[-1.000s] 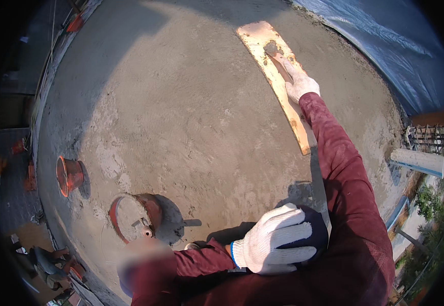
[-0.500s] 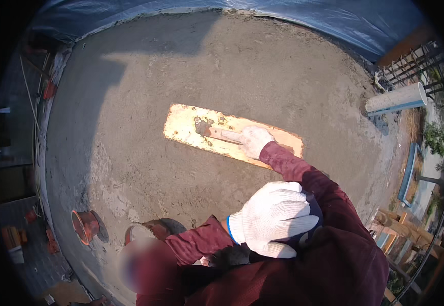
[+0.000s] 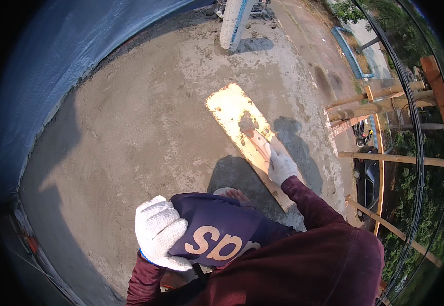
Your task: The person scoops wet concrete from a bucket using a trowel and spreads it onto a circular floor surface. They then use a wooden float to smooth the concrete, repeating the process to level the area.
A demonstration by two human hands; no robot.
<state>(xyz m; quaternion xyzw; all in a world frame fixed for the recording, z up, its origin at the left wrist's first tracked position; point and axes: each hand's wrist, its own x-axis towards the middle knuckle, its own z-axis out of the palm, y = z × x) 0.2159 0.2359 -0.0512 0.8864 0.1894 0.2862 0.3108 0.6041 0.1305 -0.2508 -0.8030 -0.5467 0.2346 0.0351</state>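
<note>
Wooden float [image 3: 242,127] lies flat on wet concrete [image 3: 145,127], right hand [image 3: 281,166] outstretched, grip closed on its handle.

Both hands wear white knitted work gloves. The left hand [image 3: 160,232] glove is thick and ribbed, with a blue band at the cuff edge. The right hand [image 3: 281,166] glove is the same white knit, greyed with grit over the fingers [image 3: 273,153]. Both arms are covered by long dark maroon sleeves [image 3: 308,204] of plain woven fabric, continuous with a maroon upper garment. The leg is covered by dark navy cloth [image 3: 222,234] bearing large pale orange lettering. A bare foot [image 3: 234,194] shows beyond it.
</note>
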